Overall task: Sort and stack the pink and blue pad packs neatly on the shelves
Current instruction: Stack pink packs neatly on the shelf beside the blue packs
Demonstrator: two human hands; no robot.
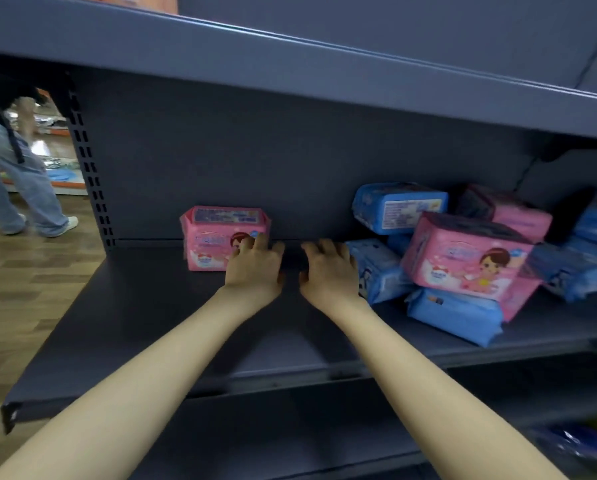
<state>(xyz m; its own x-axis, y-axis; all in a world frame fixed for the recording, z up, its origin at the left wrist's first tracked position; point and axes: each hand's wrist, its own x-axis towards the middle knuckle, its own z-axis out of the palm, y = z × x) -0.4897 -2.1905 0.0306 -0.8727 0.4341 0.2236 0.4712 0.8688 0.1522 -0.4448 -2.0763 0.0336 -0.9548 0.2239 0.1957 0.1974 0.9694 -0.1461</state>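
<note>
A pink pad pack stands upright at the back of the dark grey shelf, left of centre. My left hand reaches to its right front edge, fingers lightly curled and touching it. My right hand hovers just to the right, fingers relaxed, holding nothing, beside a blue pack. A loose pile lies to the right: a pink pack on top, a blue pack behind, another blue pack at the front, a second pink pack further back.
More blue packs lie at the far right of the shelf. The shelf above overhangs closely. A perforated upright post marks the shelf's left end. A person in jeans walks on the wooden floor to the left.
</note>
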